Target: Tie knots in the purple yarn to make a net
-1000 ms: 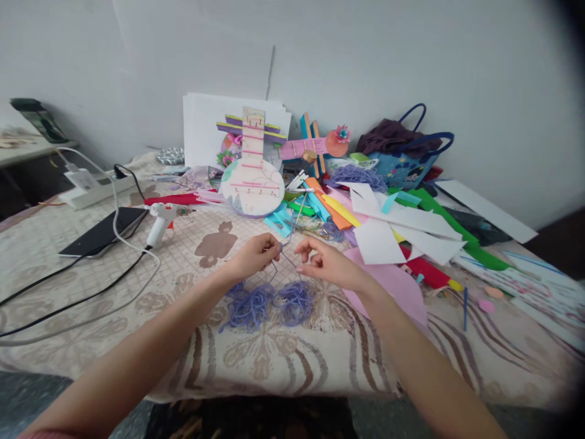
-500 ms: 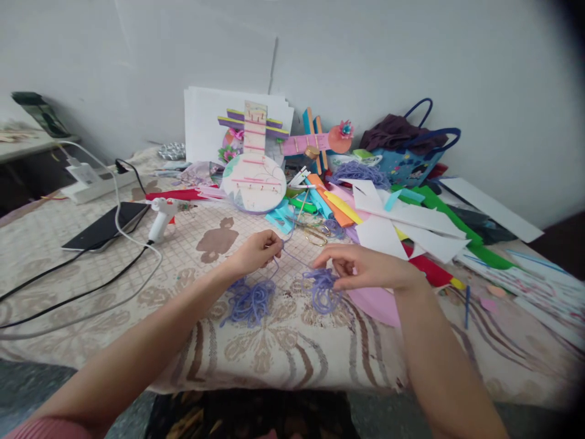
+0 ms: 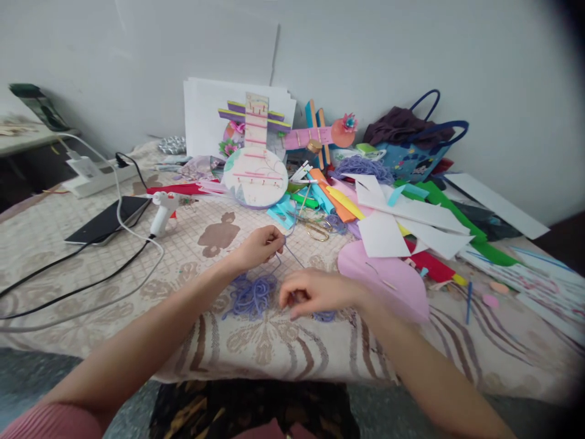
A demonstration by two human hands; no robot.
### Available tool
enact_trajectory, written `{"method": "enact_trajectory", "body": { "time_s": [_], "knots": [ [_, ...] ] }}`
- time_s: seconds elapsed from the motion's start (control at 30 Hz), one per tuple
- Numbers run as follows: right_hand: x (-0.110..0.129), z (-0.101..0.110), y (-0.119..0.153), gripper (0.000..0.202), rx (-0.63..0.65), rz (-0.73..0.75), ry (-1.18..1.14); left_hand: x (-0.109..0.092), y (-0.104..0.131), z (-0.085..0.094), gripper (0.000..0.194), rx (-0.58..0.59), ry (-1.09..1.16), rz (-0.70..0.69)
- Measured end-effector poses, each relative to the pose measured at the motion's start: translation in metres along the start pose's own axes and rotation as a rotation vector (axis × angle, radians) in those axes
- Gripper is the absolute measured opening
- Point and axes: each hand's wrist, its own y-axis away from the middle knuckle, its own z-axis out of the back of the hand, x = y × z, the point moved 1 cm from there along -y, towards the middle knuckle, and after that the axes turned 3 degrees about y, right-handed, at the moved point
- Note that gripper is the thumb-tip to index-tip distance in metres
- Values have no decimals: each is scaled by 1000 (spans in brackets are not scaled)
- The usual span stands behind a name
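My left hand [image 3: 264, 245] is closed in a pinch on a strand of purple yarn [image 3: 293, 251] above the tablecloth. The strand runs from its fingertips toward my right hand [image 3: 315, 291]. That hand hovers palm down with loosely curled fingers, thumb and fingertips apart, and I see nothing gripped in it. A loose tangle of purple yarn [image 3: 250, 296] lies below my left hand. Another yarn tangle [image 3: 324, 316] lies mostly hidden beneath my right hand.
Gold-handled scissors [image 3: 316, 230] lie beyond my hands. A pink paper piece [image 3: 384, 277] and white offcuts [image 3: 384, 235] are to the right. On the left are a glue gun [image 3: 162, 214], its cord, and a black tablet [image 3: 109, 219]. A decorated cardboard guitar [image 3: 256, 177] stands behind.
My right hand has moved left and slightly nearer me, covering most of the right yarn tangle and uncovering the pink paper. My left hand keeps its pinch, almost still.
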Motion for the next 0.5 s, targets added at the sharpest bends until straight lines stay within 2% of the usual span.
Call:
{"method": "enact_trajectory", "body": {
  "time_s": [0.07, 0.3, 0.43, 0.5],
  "knots": [
    [2, -7, -3, 15, 48, 5, 111, 0, 0, 0, 16, 3, -2, 7],
    [-3, -23, -10, 3, -33, -14, 219, 4, -1, 1, 15, 8, 7, -5],
    [3, -11, -3, 8, -61, 59, 155, 5, -1, 1, 17, 18, 2, -5],
    [6, 2, 4, 7, -207, 42, 78, 4, -1, 1, 16, 17, -4, 4]
  ]
}}
